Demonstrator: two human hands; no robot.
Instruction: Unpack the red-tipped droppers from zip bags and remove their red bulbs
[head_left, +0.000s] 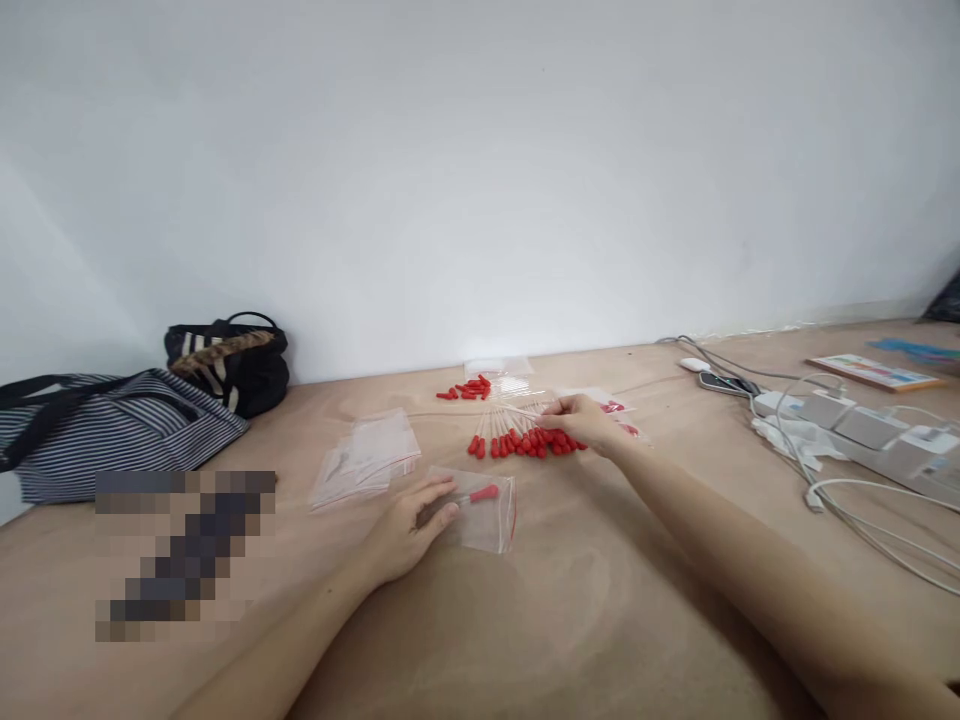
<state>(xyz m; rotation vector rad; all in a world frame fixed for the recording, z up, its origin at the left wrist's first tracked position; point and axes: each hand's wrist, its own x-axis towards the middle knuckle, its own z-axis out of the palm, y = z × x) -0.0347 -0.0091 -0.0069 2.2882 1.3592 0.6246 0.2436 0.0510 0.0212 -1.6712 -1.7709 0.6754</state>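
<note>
On the table my left hand (411, 522) lies over the left side of a clear zip bag (489, 530), thumb and fingers apart. Inside that bag is a dropper with a red bulb (484, 493); its thin clear tube runs toward my fingers. My right hand (574, 418) is closed in a pinch above a fanned row of red-bulbed droppers (517, 442). A thin pale dropper tube (521, 410) sticks out leftward from its fingertips. Part of the row is hidden behind this hand.
Loose red bulbs (466, 388) lie near the wall. A stack of flat zip bags (375, 450) is left of centre. At far left stand a striped bag (127, 430) and a black bag (255, 370). Chargers (870, 425), cables and a phone (727, 383) occupy the right.
</note>
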